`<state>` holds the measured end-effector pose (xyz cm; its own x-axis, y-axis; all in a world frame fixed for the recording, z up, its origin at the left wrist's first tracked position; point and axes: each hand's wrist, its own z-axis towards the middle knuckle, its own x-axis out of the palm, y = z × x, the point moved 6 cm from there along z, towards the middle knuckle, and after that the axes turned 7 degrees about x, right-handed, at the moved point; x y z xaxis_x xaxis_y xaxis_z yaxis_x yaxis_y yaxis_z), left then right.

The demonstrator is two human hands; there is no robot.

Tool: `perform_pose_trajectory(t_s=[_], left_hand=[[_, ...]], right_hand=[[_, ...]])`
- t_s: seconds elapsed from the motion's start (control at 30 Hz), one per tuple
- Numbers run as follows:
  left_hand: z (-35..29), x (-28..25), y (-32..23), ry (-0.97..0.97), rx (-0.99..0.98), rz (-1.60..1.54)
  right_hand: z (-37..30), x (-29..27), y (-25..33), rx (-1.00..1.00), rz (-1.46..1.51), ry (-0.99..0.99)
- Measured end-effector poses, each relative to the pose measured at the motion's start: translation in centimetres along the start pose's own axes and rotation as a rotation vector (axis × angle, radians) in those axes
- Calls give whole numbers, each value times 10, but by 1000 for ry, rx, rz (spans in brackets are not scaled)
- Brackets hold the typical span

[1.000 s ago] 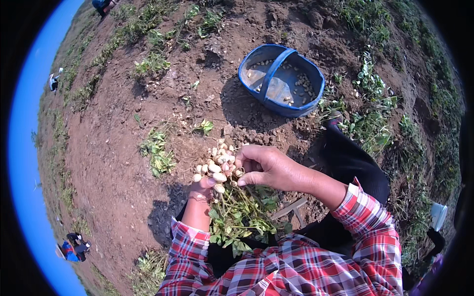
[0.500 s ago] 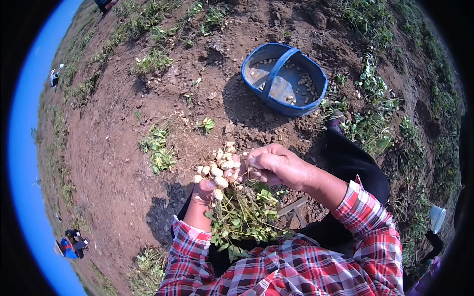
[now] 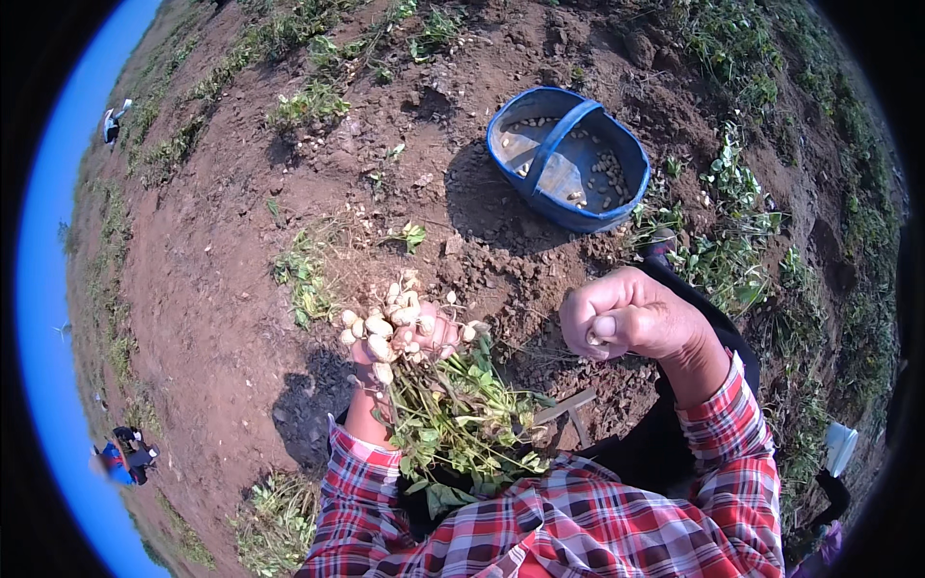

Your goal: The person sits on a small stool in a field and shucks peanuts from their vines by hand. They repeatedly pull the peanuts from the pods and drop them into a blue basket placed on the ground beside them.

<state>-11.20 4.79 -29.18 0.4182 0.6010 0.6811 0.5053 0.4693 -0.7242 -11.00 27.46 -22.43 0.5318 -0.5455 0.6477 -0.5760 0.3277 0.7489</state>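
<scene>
My left hand is closed around a peanut plant near its roots. A cluster of pale peanut pods spreads over and beside the fingers, and the green leafy stems hang down toward my lap. Well apart to the right, my right hand is closed with the fingers curled and the thumb pressed against them. What it holds, if anything, is hidden. Beyond it stands a blue basket with an arched handle, and loose peanuts lie scattered over its bottom.
A tool with a flat bar lies by my lap. Pulled plants lie in a small heap on the brown soil and in a leafy row at right. Another person is far off at left.
My right hand has pulled away from the pods to the right and closed. The left hand, still gripping the peanut plant, has shifted slightly left.
</scene>
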Motion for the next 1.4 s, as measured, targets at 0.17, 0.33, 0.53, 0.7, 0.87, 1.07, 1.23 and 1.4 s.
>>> perform_pose_trajectory(t_s=[0.17,0.33,0.53,0.7,0.87,1.07,1.23,1.4], left_hand=[[5,-3,0,56,46,-65],[6,7,-2,15,61,-91],[-8,2,3,-75,16,-46],[-16,8,6,-128,-13,-18],[-23,19,6,-141,-65,10],[-24,3,-4,-193,-19,16],[-8,-3,2,-206,-33,-4],[4,-2,9,-194,-47,-48]], right_hand=[[23,-18,-13,43,83,-238],[52,-1,-50,144,-78,-222],[61,7,-66,-64,-571,-243],[52,5,-47,107,-326,-113],[30,10,-10,-46,-846,-116],[-21,-57,50,24,-929,-804],[-33,-111,71,-106,-1253,-1169],[-11,-118,76,-259,-1503,-1217]])
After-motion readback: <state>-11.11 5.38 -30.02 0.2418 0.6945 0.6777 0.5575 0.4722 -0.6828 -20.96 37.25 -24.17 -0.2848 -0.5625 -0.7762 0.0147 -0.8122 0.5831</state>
